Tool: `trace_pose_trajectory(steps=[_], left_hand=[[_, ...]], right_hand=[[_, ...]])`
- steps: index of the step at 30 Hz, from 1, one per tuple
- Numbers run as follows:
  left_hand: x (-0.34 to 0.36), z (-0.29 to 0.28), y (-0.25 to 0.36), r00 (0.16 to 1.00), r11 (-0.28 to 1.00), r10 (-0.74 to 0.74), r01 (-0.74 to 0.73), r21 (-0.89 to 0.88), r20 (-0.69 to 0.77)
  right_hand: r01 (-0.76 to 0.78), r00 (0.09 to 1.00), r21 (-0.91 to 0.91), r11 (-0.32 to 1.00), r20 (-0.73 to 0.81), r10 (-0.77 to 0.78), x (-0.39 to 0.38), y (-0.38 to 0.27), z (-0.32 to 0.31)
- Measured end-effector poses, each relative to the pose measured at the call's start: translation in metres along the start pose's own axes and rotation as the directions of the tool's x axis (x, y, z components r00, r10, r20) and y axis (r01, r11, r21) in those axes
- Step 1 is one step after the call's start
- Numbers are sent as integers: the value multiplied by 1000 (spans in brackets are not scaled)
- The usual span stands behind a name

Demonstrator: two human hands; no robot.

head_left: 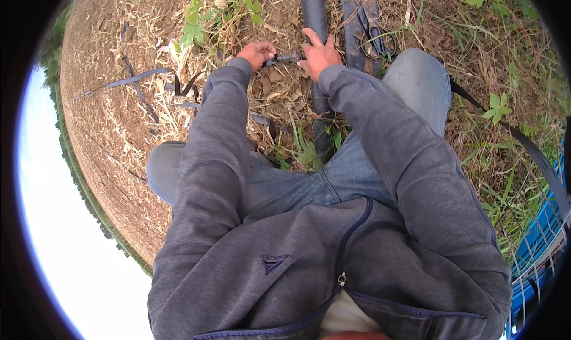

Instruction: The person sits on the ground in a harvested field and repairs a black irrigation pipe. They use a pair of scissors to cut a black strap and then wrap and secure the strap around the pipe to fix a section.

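Observation:
My left hand (259,54) is closed in a pinch at the near end of a small dark pipe fitting (285,59). The fitting sticks out sideways from a thick black pipe (315,16) on the ground. Over that pipe lies my right hand (320,57), its fingers spread and its thumb close to the fitting's other end. Whether the thumb touches the fitting, I cannot tell. To the right, a pair of dark-handled scissors (375,36) rests against a second black pipe (352,30).
Flat black strips of drip tape (140,77) lie on the straw-covered soil at left. A leafy green plant (193,30) grows ahead of my left hand. A black strap (535,152) runs toward a blue object with white bars (538,239) at lower right.

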State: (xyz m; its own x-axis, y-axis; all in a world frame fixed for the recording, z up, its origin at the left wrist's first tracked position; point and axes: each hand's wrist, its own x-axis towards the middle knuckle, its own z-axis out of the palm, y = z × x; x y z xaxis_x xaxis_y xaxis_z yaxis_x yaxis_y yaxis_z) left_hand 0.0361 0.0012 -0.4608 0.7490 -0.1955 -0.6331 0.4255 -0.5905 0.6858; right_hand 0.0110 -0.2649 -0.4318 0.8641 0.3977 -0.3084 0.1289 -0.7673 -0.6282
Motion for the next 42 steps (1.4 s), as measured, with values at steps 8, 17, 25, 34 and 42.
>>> trace_pose_trajectory(steps=[8,17,25,34,42], left_hand=[[-2,0,13,997,997,-68,69,-37,42],[2,3,10,999,988,14,-5,156,-52],[2,8,24,991,987,-130,132,87,-20],[11,8,23,997,966,-49,63,249,-62],[10,10,46,928,929,-370,370,-4,41]], right_hand=[[-3,1000,-6,1000,-9,3,2,1,3],[2,1000,16,1000,-12,-2,3,3,4],[-12,1000,-7,1000,2,12,4,5,5],[-7,999,-33,999,49,8,6,3,2],[-7,999,-17,1000,45,8,6,11,2]])
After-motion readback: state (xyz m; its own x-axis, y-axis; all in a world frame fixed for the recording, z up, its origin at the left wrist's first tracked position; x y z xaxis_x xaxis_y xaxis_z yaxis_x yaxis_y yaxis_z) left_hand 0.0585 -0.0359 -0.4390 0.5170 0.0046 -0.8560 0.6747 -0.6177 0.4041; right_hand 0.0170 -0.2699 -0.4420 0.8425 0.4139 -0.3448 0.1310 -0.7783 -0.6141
